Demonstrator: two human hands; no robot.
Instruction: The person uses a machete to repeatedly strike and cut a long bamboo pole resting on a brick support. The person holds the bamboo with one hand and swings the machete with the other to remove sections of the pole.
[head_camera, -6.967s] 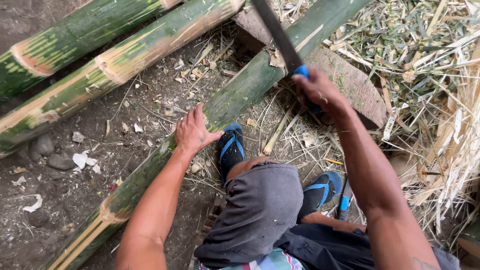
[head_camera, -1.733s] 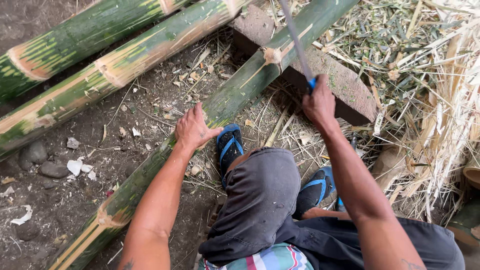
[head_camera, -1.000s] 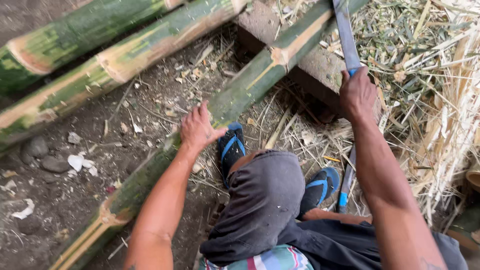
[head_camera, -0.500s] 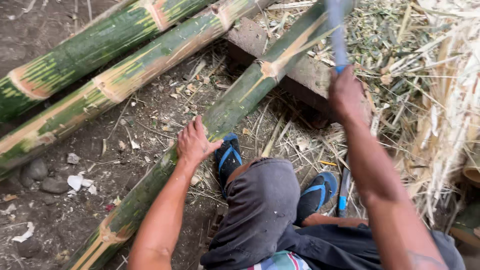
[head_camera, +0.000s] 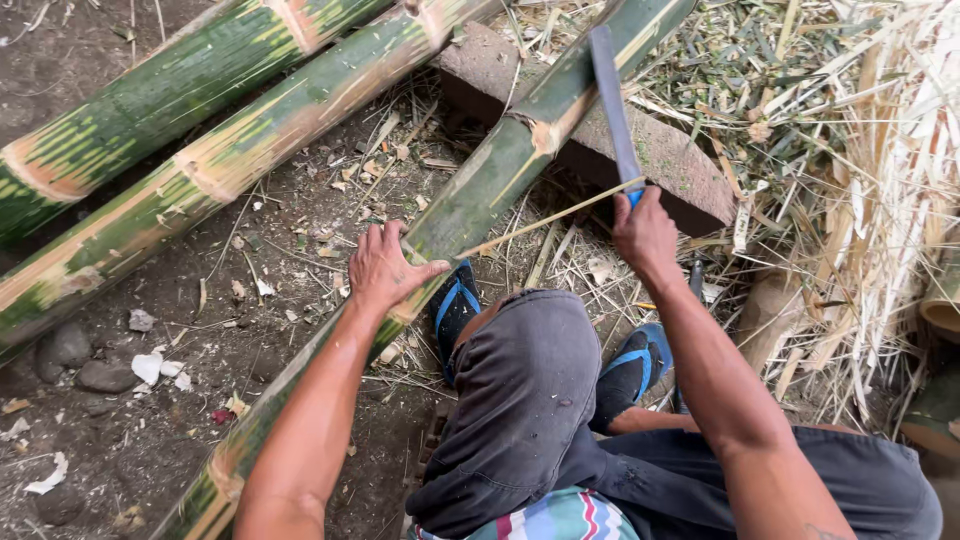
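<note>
A long green bamboo pole (head_camera: 470, 205) runs diagonally from the lower left to the top right, resting on a flat stone slab (head_camera: 670, 165). My left hand (head_camera: 385, 268) presses flat on the pole, fingers spread. My right hand (head_camera: 645, 232) grips the blue handle of a long machete (head_camera: 612, 100), whose blade lies along the pole's upper part. A thin peeled strip (head_camera: 560, 217) springs from the pole toward my right hand. My knees and blue sandals (head_camera: 455, 310) sit just behind the pole.
Two thicker green bamboo poles (head_camera: 250, 130) lie side by side at the upper left. Dry shavings and splinters (head_camera: 870, 170) pile up on the right. Small stones (head_camera: 85, 365) and chips dot the dirt at the left.
My right hand has brought the machete down from a raised position onto the pole, and a thin strip has peeled off. My left hand has stayed pressed on the bamboo.
</note>
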